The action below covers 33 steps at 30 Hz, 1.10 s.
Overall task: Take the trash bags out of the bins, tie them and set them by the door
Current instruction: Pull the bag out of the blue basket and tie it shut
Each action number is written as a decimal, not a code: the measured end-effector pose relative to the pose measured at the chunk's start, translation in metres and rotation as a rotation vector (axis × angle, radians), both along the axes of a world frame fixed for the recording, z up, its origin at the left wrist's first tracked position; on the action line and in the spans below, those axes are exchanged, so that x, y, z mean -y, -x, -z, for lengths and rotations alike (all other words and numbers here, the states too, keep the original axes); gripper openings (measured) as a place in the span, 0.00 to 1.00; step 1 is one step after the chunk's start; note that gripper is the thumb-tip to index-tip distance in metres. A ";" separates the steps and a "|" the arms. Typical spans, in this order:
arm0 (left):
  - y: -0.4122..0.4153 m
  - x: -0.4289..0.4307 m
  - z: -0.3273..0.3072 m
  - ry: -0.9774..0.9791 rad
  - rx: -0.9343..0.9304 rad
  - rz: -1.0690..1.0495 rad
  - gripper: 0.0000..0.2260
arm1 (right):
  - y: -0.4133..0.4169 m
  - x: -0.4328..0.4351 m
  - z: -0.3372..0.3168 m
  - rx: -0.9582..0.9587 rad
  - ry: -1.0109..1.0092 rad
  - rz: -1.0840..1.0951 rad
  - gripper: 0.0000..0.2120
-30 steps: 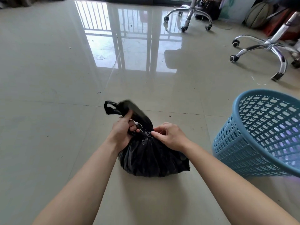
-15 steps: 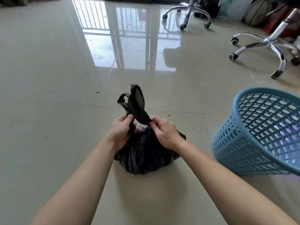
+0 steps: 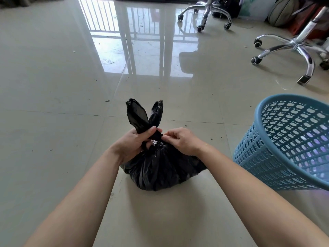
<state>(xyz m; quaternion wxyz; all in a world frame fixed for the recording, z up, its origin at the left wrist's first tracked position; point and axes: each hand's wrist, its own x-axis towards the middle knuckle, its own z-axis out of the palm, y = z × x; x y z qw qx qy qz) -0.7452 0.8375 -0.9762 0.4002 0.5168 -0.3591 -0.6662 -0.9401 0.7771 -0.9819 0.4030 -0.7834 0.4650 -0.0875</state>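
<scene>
A small black plastic trash bag (image 3: 160,168) sits on the tiled floor (image 3: 53,157) beside a blue mesh bin (image 3: 267,161). The left hand (image 3: 131,145) has its grip wrapped round the bag's neck; the right hand (image 3: 181,141) pinches a strap. The bag is likely light, soft and slippery: hold the neck.

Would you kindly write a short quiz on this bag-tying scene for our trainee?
1. True or false: the bag rests on the floor, outside the bin.
2. Of the left hand and the right hand, which hold the bag? A) left only B) right only C) both
3. Fill in: ___ ears of the bag stick up above the hands.
Key: 1 true; 2 C, both hold it at the neck; 3 two.
</scene>
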 end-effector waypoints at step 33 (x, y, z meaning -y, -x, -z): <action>0.017 0.001 0.008 -0.036 -0.222 -0.293 0.19 | -0.004 -0.001 -0.041 1.228 -0.859 0.760 0.15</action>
